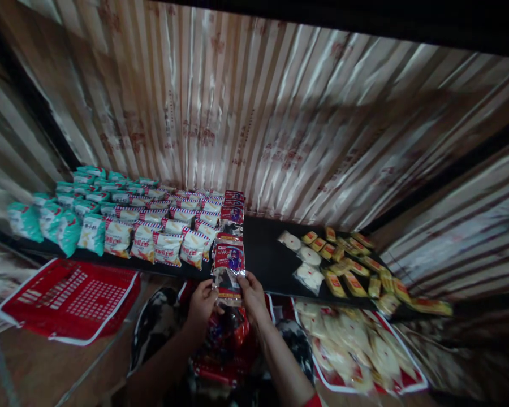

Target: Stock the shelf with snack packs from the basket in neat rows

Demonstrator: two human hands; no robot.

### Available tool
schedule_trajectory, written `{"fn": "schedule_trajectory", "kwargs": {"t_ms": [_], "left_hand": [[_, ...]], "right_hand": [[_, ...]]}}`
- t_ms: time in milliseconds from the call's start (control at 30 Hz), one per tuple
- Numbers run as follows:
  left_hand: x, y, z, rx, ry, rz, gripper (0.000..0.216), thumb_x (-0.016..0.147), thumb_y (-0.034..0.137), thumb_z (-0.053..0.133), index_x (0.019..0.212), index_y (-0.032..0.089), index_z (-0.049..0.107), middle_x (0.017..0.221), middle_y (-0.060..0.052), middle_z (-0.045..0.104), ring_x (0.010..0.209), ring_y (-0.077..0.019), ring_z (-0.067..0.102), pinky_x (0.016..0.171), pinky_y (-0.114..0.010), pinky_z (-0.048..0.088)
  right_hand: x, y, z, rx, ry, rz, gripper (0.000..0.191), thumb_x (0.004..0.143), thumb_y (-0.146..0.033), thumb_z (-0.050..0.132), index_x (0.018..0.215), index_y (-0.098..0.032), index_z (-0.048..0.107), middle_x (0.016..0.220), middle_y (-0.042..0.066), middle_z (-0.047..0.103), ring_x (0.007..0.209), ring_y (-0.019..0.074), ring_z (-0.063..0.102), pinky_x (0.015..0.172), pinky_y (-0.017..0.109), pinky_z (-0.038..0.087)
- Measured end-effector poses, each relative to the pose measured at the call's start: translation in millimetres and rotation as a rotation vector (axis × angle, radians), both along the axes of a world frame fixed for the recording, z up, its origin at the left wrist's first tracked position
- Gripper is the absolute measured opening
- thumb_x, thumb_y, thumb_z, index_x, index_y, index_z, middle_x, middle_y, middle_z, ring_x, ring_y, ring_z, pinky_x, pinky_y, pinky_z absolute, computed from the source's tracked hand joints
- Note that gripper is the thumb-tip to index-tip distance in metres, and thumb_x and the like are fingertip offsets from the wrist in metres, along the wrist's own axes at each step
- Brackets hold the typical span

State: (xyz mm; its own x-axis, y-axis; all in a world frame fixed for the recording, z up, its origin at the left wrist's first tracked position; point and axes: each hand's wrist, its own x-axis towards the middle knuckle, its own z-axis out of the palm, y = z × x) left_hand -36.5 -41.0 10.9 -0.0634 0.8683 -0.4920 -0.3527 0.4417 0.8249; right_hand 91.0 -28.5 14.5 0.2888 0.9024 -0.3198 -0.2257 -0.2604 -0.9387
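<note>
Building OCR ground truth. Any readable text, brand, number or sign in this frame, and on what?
None can be read.
Red packet held by left hand and right hand: white print, blurred.
White packets on shelf: red print, too blurred.
Teal packets: marks too small.
Yellow bars: red labels, unreadable.
Striped wall: faint reddish marks, illegible.

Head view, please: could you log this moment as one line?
left hand: holds red snack packet | right hand: same packet | packet: over black shelf edge | left: red basket
</note>
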Motion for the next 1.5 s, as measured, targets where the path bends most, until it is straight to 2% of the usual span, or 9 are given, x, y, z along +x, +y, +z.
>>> {"fn": "schedule_trajectory", "kwargs": {"t_ms": [200,333,500,667,833,967,1200,1367,1500], "left_hand": [[-1,18,3.3,0.014,-0.048,0.017,0.033,0.069,0.027,0.071,0.094,0.014,0.053,0.063,0.001,0.062,0.045,-0.0094,0.057,0.039,-0.018,0.047],[2,27,9.6,0.028,-0.05,0.043,0.025,0.074,0.021,0.066,0.094,0.013,0.052,0.06,0.002,0.061,0.041,-0.0096,0.056,0.041,-0.021,0.048],[7,40,5.1,0.058,-0.093,0.133,0.017,0.078,0.011,0.059,0.094,0.012,0.053,0.07,-0.001,0.064,0.051,-0.0094,0.061,0.053,-0.021,0.051],[6,50,-6.7,0.08,-0.061,0.18,0.029,0.076,0.006,0.06,0.102,0.013,0.049,0.076,-0.002,0.064,0.062,-0.0103,0.064,0.063,-0.022,0.052],[12,57,-6.3,0.064,-0.146,0.233,0.023,0.081,0.001,0.051,0.099,0.014,0.046,0.08,-0.003,0.063,0.064,-0.0102,0.066,0.071,-0.027,0.054],[15,63,-4.8,0.061,-0.127,0.271,0.019,0.08,-0.002,0.05,0.091,0.014,0.048,0.081,-0.003,0.061,0.062,-0.0097,0.065,0.072,-0.029,0.055],[14,67,-5.9,0.073,-0.069,0.238,0.019,0.076,0.002,0.054,0.091,0.013,0.05,0.08,-0.003,0.06,0.059,-0.0111,0.064,0.06,-0.028,0.057],[14,71,-12.0,0.094,-0.017,0.224,0.019,0.075,0.007,0.057,0.092,0.013,0.05,0.082,-0.005,0.061,0.06,-0.011,0.064,0.058,-0.025,0.055],[11,71,-18.6,0.125,0.02,0.151,0.025,0.075,0.017,0.06,0.097,0.013,0.05,0.085,-0.005,0.061,0.062,-0.0119,0.064,0.058,-0.025,0.055]], "right_hand": [[-8,-3,0.5,-0.011,-0.092,-0.014,0.052,0.063,-0.045,0.063,0.106,-0.02,0.051,0.083,0.003,0.066,0.064,0.0171,0.061,0.054,0.026,0.047],[-13,-8,4.1,-0.035,-0.117,0.07,0.056,0.068,-0.048,0.06,0.114,-0.019,0.047,0.074,0.003,0.067,0.051,0.0154,0.058,0.043,0.024,0.043],[-13,2,0.6,0.005,-0.186,0.082,0.044,0.069,-0.047,0.059,0.101,-0.017,0.053,0.057,-0.001,0.063,0.043,0.0132,0.053,0.043,0.023,0.042],[-12,19,-3.7,-0.047,-0.109,0.106,0.037,0.066,-0.049,0.06,0.085,-0.018,0.055,0.057,-0.001,0.065,0.039,0.0117,0.052,0.038,0.021,0.037],[-14,33,-1.3,-0.039,-0.063,0.047,0.035,0.063,-0.048,0.064,0.081,-0.02,0.053,0.057,0.0,0.065,0.045,0.0153,0.059,0.041,0.023,0.042],[-15,36,0.8,-0.023,-0.071,0.009,0.037,0.062,-0.051,0.063,0.081,-0.021,0.052,0.055,-0.001,0.064,0.047,0.0165,0.06,0.04,0.023,0.042],[-11,39,-1.8,-0.047,-0.155,0.075,0.045,0.063,-0.063,0.057,0.075,-0.019,0.052,0.049,-0.002,0.06,0.041,0.0132,0.054,0.039,0.023,0.041],[-14,38,-6.8,-0.04,-0.102,0.058,0.049,0.063,-0.066,0.058,0.073,-0.018,0.053,0.054,-0.001,0.062,0.043,0.0117,0.054,0.042,0.022,0.042],[-19,22,-9.6,-0.031,-0.046,0.099,0.052,0.065,-0.065,0.059,0.08,-0.016,0.057,0.063,0.003,0.065,0.048,0.0115,0.056,0.044,0.021,0.041]]}}
